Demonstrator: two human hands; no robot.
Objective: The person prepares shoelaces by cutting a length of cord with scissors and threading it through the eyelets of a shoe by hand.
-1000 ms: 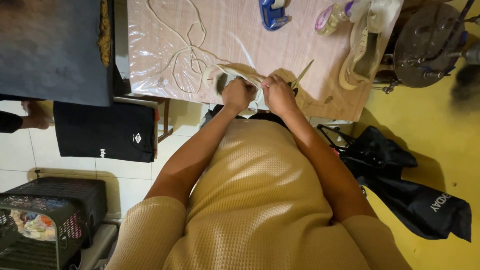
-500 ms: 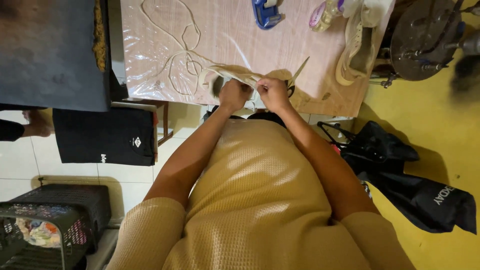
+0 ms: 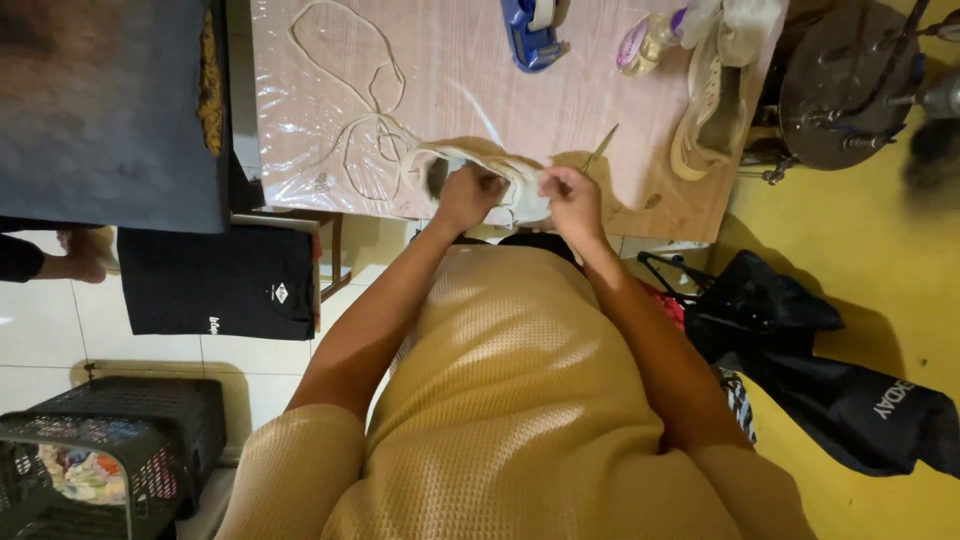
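We hold one pale shoe upper [image 3: 500, 175] at the near edge of the plastic-covered table [image 3: 560, 90], our left hand [image 3: 468, 195] closed around its open end and our right hand [image 3: 572, 200] pinching its other end. It looks light, soft and floppy, so we judge it best gripped at both ends near the edge seams to keep it taut. We count one upper in hand, one more shoe [image 3: 712, 110] at the table's far right, one loose lace loop [image 3: 350, 90], one blue tool [image 3: 533, 30] and one thin stick [image 3: 600, 150].

Left hand [image 3: 468, 197] and right hand [image 3: 572, 200] grip a cream shoe [image 3: 510, 180] on the table [image 3: 450, 90]
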